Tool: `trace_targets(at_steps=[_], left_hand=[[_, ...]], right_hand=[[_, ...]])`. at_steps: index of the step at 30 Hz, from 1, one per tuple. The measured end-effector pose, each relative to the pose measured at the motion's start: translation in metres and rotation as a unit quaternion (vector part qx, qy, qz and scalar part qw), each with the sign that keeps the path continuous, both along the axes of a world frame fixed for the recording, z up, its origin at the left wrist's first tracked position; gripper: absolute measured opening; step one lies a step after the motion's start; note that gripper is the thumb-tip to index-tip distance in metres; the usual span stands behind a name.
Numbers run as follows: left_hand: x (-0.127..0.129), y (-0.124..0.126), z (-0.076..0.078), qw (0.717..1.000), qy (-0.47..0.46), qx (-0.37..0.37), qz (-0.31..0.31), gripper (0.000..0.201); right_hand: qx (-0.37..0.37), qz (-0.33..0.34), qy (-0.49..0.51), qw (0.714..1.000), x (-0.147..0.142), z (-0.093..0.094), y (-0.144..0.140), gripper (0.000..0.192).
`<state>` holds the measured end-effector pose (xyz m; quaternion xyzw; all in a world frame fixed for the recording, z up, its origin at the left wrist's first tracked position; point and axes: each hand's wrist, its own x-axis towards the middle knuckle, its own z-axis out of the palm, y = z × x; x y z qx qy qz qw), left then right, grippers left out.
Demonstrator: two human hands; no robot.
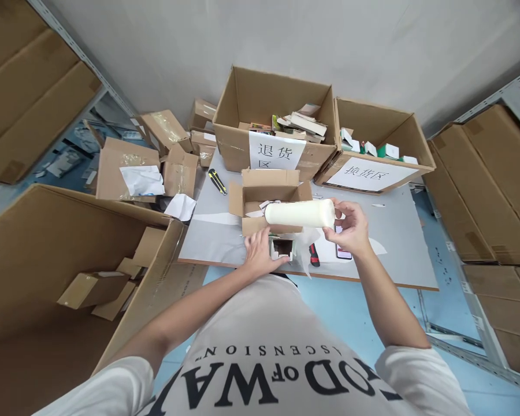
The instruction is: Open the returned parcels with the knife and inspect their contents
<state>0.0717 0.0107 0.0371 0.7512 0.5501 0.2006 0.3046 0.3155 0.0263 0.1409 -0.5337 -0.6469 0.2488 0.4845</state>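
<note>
In my right hand (352, 226) is a cream-white cylinder (301, 214), gripped by its right end between thumb and fingers. It lies roughly level above the table and in front of an open cardboard box (271, 178). My left hand (260, 253) is wrapped around the left side of a small open box (282, 248), with the thumb along its near edge. The small box's opening faces up and its inside looks dark. Clear plastic film (305, 245) lies beside it. What the cylinder contains cannot be made out.
A yellow-black utility knife (217, 181) lies at the table's left, a red-black cutter (314, 255) near the front edge, beside a phone (343, 252). Two labelled cartons, one with books (305, 124), one with green-white boxes (389, 151), stand behind. A big carton (164, 260) stands left.
</note>
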Motion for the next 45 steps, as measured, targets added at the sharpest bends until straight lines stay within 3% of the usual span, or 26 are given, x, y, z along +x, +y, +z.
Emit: trace_targets(at_steps=[2, 4, 7, 9, 11, 14, 17, 20, 22, 25, 30, 38, 42, 45], left_hand=[[0.004, 0.008, 0.015, 0.997, -0.066, -0.026, 0.021, 0.090], [0.010, 0.020, 0.033, 0.973, -0.211, -0.096, 0.003, 0.076], [0.023, 0.037, 0.067, 0.859, -0.459, -0.226, -0.031, 0.071], [0.030, 0.044, 0.089, 0.787, -0.551, -0.277, -0.017, 0.072], [0.033, 0.048, 0.105, 0.741, -0.598, -0.306, 0.000, 0.070], [0.032, 0.051, 0.116, 0.702, -0.627, -0.336, 0.013, 0.065], [0.023, 0.057, 0.112, 0.696, -0.623, -0.357, 0.029, 0.065], [0.012, 0.062, 0.101, 0.717, -0.593, -0.363, 0.044, 0.064], [0.007, 0.063, 0.094, 0.731, -0.575, -0.366, 0.033, 0.062], [0.006, 0.056, 0.085, 0.734, -0.569, -0.372, 0.001, 0.063], [0.009, 0.043, 0.081, 0.697, -0.569, -0.435, -0.036, 0.066], [0.008, 0.041, 0.072, 0.666, -0.589, -0.455, -0.044, 0.064], [0.008, 0.041, 0.071, 0.665, -0.587, -0.460, -0.046, 0.063], [0.006, 0.038, 0.069, 0.687, -0.582, -0.432, -0.050, 0.066]], right_hand=[[0.032, -0.022, 0.019, 0.999, -0.005, -0.005, 0.002, 0.047], [0.063, -0.053, 0.007, 0.997, -0.011, -0.008, 0.002, 0.049], [0.094, -0.077, -0.069, 0.990, -0.019, -0.008, -0.004, 0.056], [0.091, -0.044, -0.137, 0.985, -0.022, -0.007, -0.015, 0.057], [0.060, 0.011, -0.200, 0.978, -0.028, -0.006, -0.027, 0.055], [-0.025, 0.058, -0.249, 0.966, -0.041, -0.007, -0.043, 0.053], [-0.068, 0.069, -0.250, 0.963, -0.055, -0.011, -0.046, 0.051], [-0.067, 0.068, -0.236, 0.967, -0.061, -0.014, -0.035, 0.057], [-0.072, 0.050, -0.166, 0.982, -0.059, -0.014, -0.021, 0.063], [-0.133, 0.042, 0.025, 0.990, -0.056, -0.010, 0.003, 0.075], [-0.262, 0.087, 0.210, 0.938, -0.059, -0.002, 0.033, 0.091], [-0.235, 0.095, 0.492, 0.833, -0.066, -0.018, 0.044, 0.052], [-0.231, 0.069, 0.507, 0.828, -0.068, -0.021, 0.044, 0.045], [-0.200, 0.032, 0.499, 0.843, -0.066, -0.016, 0.047, 0.042]])
